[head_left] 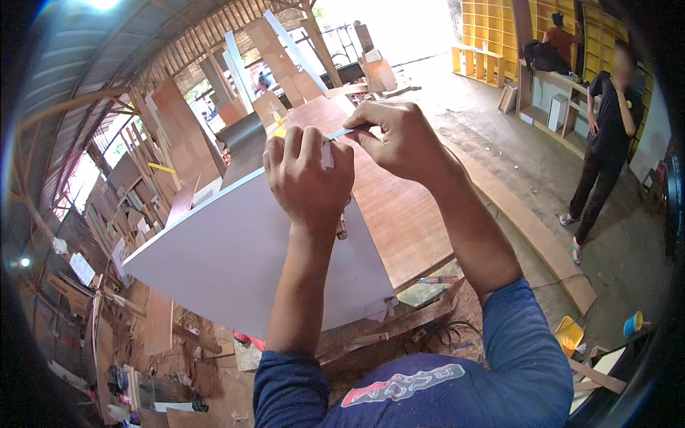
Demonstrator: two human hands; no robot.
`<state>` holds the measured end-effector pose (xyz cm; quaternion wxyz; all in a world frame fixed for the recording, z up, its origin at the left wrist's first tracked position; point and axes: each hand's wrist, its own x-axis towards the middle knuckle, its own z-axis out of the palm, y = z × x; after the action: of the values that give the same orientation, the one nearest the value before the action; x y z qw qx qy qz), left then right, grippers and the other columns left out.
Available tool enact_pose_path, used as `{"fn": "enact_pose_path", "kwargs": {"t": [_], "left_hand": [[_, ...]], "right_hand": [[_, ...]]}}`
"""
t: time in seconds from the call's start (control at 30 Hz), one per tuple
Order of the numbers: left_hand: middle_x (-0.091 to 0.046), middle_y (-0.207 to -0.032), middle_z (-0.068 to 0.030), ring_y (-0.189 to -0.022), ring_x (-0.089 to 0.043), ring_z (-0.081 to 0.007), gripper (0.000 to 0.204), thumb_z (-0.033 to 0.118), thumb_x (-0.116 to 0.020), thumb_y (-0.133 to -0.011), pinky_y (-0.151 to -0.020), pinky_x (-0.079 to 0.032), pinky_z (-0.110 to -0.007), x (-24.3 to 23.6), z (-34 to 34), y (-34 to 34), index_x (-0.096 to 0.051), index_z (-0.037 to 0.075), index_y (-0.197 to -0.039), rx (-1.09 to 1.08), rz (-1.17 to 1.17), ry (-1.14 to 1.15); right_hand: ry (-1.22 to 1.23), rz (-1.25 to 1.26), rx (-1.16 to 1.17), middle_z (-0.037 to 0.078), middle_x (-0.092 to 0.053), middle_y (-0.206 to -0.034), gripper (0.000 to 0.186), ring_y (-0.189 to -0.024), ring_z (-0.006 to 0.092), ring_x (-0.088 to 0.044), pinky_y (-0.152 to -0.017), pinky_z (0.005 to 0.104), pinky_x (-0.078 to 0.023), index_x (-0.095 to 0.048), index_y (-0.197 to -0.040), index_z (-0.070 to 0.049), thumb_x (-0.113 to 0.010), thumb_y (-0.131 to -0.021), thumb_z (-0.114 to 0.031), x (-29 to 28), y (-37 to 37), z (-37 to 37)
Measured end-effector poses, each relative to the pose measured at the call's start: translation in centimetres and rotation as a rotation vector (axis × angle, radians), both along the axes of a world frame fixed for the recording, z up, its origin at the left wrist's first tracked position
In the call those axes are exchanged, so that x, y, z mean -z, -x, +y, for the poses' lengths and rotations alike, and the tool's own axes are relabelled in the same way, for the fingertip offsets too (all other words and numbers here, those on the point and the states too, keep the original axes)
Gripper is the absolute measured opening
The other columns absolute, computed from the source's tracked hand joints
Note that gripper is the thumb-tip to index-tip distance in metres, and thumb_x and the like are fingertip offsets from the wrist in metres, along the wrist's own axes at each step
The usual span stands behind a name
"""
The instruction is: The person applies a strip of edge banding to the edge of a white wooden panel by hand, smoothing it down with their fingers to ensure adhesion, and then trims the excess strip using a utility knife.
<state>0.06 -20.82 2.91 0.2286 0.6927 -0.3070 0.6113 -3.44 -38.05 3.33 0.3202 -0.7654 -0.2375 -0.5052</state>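
A large white panel (pixel 214 264) with a pale blue edge lies in front of me, its far corner under my hands. My left hand (pixel 310 171) is closed at that corner, knuckles up, with a whitish bit showing beside its thumb. What its fingers hold is hidden. Thumb and fingertips of my right hand (pixel 403 139) pinch a thin pale blue strip (pixel 341 133), which runs across to my left hand. A small brownish piece (pixel 342 227) shows beside my left wrist, partly covered.
Right of the panel lies a wood-grain board (pixel 403 221). A long plank (pixel 528 228) rests on the floor, and a person (pixel 608 135) stands beyond it. Boards (pixel 178 121) lean at the far left. Yellow shelving (pixel 489 36) stands at the back, a yellow container (pixel 569 335) lower right.
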Motion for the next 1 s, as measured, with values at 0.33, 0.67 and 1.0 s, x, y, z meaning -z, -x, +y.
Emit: {"fn": "enact_pose_path", "kwargs": {"t": [0.33,0.67,1.0], "left_hand": [[-0.066,-0.09,-0.013,-0.09,-0.062,-0.0368,0.008,0.011,-0.071,-0.086,-0.087,-0.05,-0.048,-1.5,2.4,0.6,-0.067,0.004,-0.087,0.203,0.098,-0.123],[-0.07,-0.094,-0.0127,-0.092,-0.068,-0.0332,0.013,0.012,-0.078,-0.09,-0.085,-0.052,-0.044,-2.4,4.2,-0.2,-0.075,0.004,-0.1,0.284,0.211,-0.211],[-0.069,-0.101,-0.0147,-0.1,-0.065,-0.0378,0.02,0.008,-0.071,-0.088,-0.092,-0.052,-0.048,-2.4,5.6,-0.9,-0.076,0.003,-0.107,0.422,0.311,-0.247]], "right_hand": [[0.029,0.079,0.059,0.02,-0.077,-0.089,0.011,-0.085,0.0302,-0.078,-0.079,0.0399,-0.061,-0.075,-0.098,0.001,-0.074,-0.089,-0.006,-0.5,0.3,0.1],[0.103,-0.312,0.217,0.014,-0.076,-0.088,0.014,-0.083,0.0261,-0.076,-0.076,0.0369,-0.06,-0.076,-0.098,0.0,-0.08,-0.086,-0.005,-1.0,0.6,1.7],[-0.552,-0.017,0.108,0.015,-0.076,-0.08,0.013,-0.067,0.0204,-0.074,-0.063,0.0341,-0.057,-0.081,-0.093,0.002,-0.08,-0.092,-0.011,2.8,-0.3,8.3]]}}
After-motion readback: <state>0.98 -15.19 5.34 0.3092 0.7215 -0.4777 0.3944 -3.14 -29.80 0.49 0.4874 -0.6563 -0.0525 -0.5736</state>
